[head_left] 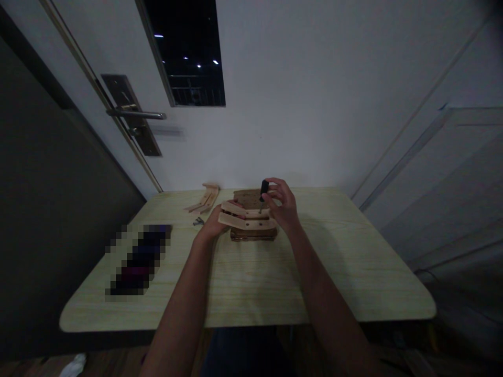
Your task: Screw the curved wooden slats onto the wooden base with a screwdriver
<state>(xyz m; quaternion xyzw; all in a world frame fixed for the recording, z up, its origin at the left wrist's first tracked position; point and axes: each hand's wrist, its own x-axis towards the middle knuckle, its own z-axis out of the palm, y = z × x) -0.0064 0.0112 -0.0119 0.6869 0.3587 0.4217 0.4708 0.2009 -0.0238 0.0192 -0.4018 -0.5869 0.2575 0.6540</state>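
Note:
A brown wooden block (pixel 251 200) lies on the pale table (pixel 251 283), with two light curved wooden slats (pixel 248 223) laid across its top. My left hand (pixel 214 225) grips the left ends of the slats. My right hand (pixel 282 207) is closed round the black handle of a small screwdriver (pixel 263 188), held upright with its tip down on the slats.
More curved slats (pixel 205 199) lie at the table's far left, and a few small screws (pixel 198 222) beside my left hand. A blurred dark object (pixel 138 259) rests on the table's left. A door with a lever handle (pixel 135 113) stands behind on the left.

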